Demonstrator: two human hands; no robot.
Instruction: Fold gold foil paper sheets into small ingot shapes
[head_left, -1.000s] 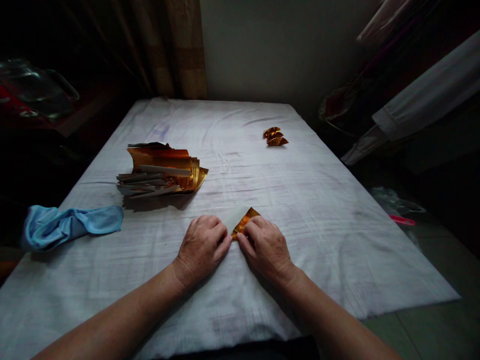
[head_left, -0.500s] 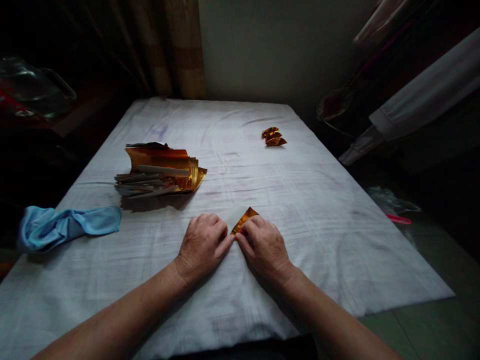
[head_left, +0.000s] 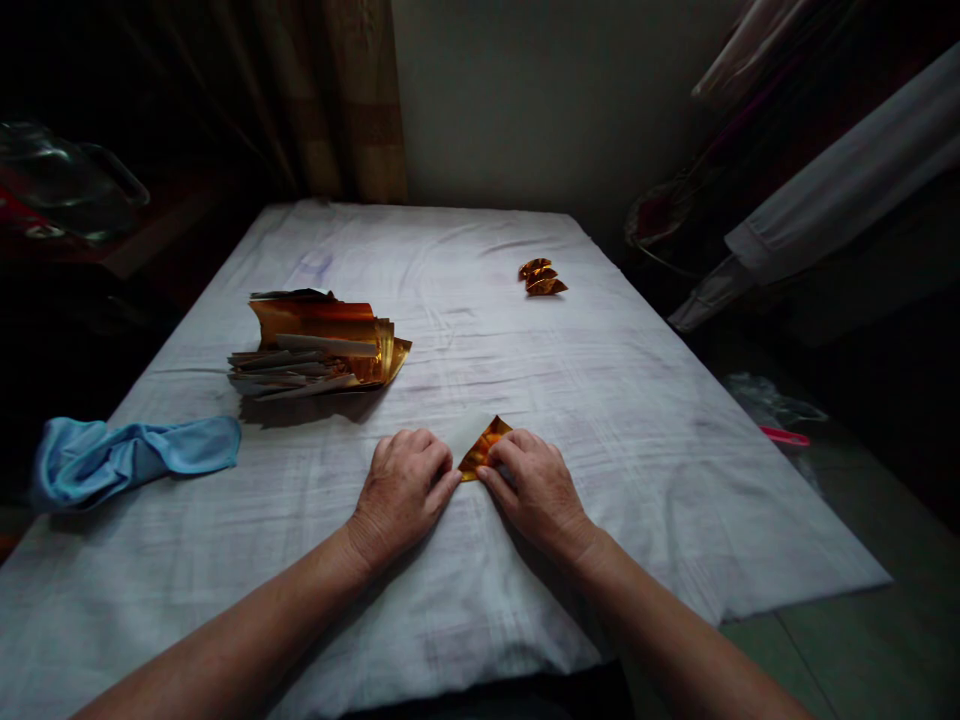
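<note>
A blue cloth [head_left: 135,455] lies at the left edge of the table [head_left: 637,420], with a stack of gold sheets [head_left: 322,345] beyond it. Near the front edge, the left hand [head_left: 405,490] and right hand [head_left: 536,490] stay curled, apparently pinching the gold paper [head_left: 484,450] between them, barely shifted. Folded gold pieces [head_left: 541,278] sit far right.

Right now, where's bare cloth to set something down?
Widest bare patch: right half of the white cloth, between the folded gold pieces and the right hand. Also the far middle, between the gold sheet stack and those pieces. Crowded: left edge, with stack and blue rag; centre front, where left hand and right hand grip a gold sheet.
</note>
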